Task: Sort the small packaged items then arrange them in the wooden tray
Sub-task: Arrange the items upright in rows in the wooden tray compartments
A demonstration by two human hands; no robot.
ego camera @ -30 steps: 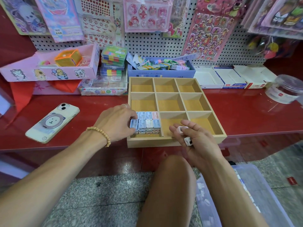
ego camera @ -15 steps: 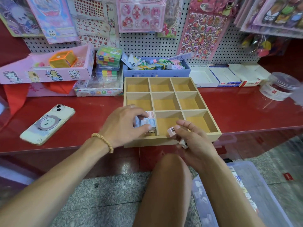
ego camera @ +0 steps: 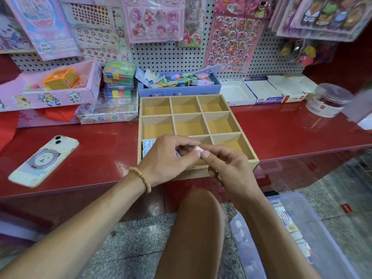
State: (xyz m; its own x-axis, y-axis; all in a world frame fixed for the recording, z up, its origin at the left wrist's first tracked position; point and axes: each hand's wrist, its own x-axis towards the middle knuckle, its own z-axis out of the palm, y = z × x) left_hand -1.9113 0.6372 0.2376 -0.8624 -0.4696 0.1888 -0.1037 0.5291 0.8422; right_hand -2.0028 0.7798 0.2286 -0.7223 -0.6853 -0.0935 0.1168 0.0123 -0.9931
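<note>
Small packaged item, pink, sits pinched between both hands above the wooden tray's near row. Left hand fingers curl onto it; right hand thumb and forefinger pinch its other end. We'd pass it fully left, then seat it upright against the packets in the near-left cell. Count: nine cells, eight look empty; two packets visible, rest hidden.

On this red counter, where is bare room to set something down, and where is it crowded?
Bare red counter lies right of the wooden tray, up to the clear jar. Another patch lies between the phone and the tray's left wall. The back edge is crowded: pink box, blue box, white boxes. Both hands meet over the tray's front row.
</note>
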